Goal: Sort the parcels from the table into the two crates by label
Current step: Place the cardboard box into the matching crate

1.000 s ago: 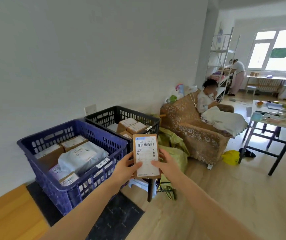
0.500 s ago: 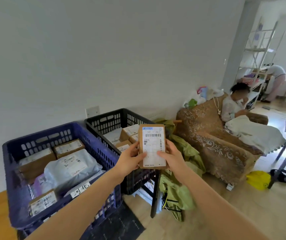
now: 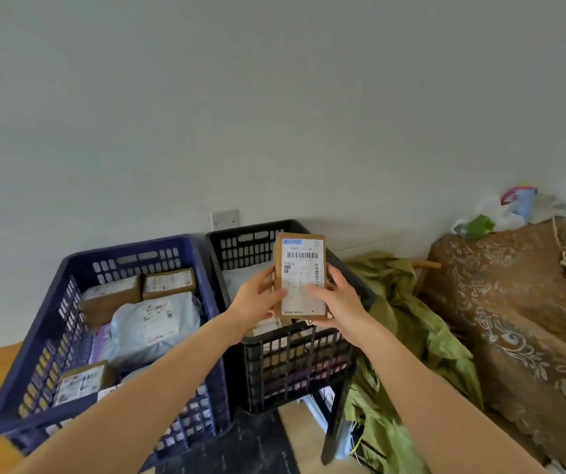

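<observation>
Both hands are on one item. My left hand (image 3: 259, 299) grips the left long edge of the brown cardboard parcel (image 3: 301, 285), fingers curled behind it and thumb on the front. My right hand (image 3: 338, 299) grips the right edge the same way, with its thumb lying across the lower part of the shipping label (image 3: 303, 254). The parcel is held clear of everything, upright with its long axis vertical and the label facing me. It hangs over the near half of the black crate (image 3: 295, 364). The blue crate (image 3: 49, 354) stands touching or just beside the black one, to the left, so the left hand is the nearer one if the parcel goes that way. I read this as the label check, with no drop begun. The barcode and a few digits show, but the destination print is too blurred for me to say which crate it calls for. For the black crate the move would be straight down, tipping the long axis flat. Its interior is mostly hidden behind the parcel and my hands. I can see only a pale bag (image 3: 244, 278) at the back and a labelled packet (image 3: 267, 325) near the front rim, so free room there is uncertain. The blue crate holds a grey poly mailer (image 3: 151, 319) and several cardboard boxes (image 3: 168, 283), with less flat space. Going there means crossing both adjoining rims, and the parcel's lower corner could catch on them.
</observation>
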`<act>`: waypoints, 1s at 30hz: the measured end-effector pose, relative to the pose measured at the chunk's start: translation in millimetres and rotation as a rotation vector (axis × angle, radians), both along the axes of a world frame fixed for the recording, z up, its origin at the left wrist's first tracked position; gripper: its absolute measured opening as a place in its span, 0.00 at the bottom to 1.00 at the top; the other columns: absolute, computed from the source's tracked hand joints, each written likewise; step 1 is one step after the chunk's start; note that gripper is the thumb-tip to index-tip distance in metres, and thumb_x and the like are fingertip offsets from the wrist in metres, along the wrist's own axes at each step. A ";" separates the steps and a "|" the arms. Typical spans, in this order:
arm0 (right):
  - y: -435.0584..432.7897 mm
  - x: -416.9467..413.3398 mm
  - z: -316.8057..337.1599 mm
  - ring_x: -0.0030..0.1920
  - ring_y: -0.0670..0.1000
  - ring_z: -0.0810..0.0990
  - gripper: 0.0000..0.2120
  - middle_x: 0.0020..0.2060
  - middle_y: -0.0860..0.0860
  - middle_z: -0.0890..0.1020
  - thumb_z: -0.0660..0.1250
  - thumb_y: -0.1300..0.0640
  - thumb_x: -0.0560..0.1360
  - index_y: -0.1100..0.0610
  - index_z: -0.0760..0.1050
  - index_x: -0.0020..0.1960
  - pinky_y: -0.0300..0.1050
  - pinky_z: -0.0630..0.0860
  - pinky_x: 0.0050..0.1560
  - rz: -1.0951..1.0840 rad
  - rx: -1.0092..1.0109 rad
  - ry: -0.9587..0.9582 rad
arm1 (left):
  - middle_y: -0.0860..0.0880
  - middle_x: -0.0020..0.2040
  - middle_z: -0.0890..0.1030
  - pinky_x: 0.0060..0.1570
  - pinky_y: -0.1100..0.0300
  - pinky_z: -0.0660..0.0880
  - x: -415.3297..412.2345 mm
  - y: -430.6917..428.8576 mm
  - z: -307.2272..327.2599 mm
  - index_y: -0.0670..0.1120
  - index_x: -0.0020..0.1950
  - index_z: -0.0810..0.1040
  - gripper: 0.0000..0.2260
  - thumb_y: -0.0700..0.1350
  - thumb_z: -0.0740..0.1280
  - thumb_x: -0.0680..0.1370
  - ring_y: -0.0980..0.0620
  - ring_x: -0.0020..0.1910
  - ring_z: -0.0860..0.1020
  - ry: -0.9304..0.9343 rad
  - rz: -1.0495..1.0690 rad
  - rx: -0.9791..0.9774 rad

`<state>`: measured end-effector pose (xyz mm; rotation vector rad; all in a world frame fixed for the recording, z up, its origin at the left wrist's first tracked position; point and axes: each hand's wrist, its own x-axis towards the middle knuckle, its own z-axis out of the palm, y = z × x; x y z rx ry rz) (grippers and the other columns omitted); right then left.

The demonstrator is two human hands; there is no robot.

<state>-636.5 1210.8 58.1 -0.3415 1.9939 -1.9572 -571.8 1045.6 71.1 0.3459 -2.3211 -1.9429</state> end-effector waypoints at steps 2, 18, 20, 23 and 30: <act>-6.1 -16.4 -0.9 0.54 0.48 0.79 0.27 0.58 0.46 0.78 0.69 0.57 0.76 0.41 0.63 0.69 0.47 0.82 0.43 0.030 -0.019 0.005 | 0.52 0.68 0.74 0.59 0.48 0.77 -11.3 -2.4 -1.8 0.56 0.75 0.61 0.28 0.42 0.66 0.79 0.50 0.57 0.79 -0.005 0.046 -0.017; -84.2 -175.1 -7.6 0.64 0.51 0.76 0.32 0.65 0.47 0.75 0.72 0.58 0.73 0.43 0.63 0.73 0.54 0.79 0.56 0.175 0.210 0.188 | 0.50 0.52 0.81 0.38 0.54 0.82 -155.5 -84.9 0.0 0.64 0.76 0.40 0.42 0.39 0.66 0.79 0.49 0.48 0.83 -0.006 0.181 0.053; -95.1 -192.7 -4.9 0.63 0.51 0.76 0.32 0.62 0.46 0.75 0.71 0.60 0.73 0.44 0.63 0.73 0.55 0.79 0.56 0.204 0.219 0.190 | 0.48 0.56 0.80 0.40 0.53 0.82 -170.8 -98.3 -1.2 0.64 0.76 0.43 0.40 0.39 0.66 0.79 0.47 0.50 0.83 -0.006 0.185 0.033; -109.7 -213.6 -6.4 0.63 0.50 0.75 0.29 0.57 0.43 0.75 0.69 0.62 0.75 0.47 0.66 0.72 0.53 0.79 0.57 0.216 0.226 0.208 | 0.46 0.58 0.79 0.41 0.53 0.82 -187.1 -115.1 -10.9 0.59 0.74 0.54 0.31 0.40 0.66 0.79 0.47 0.50 0.83 0.012 0.216 0.015; -131.6 -251.1 -24.8 0.58 0.45 0.76 0.25 0.58 0.44 0.77 0.69 0.63 0.75 0.50 0.69 0.69 0.39 0.77 0.48 0.222 0.274 0.233 | 0.48 0.56 0.80 0.48 0.54 0.82 -205.4 -138.7 -32.5 0.48 0.62 0.70 0.13 0.43 0.66 0.79 0.52 0.50 0.82 0.011 0.394 -0.092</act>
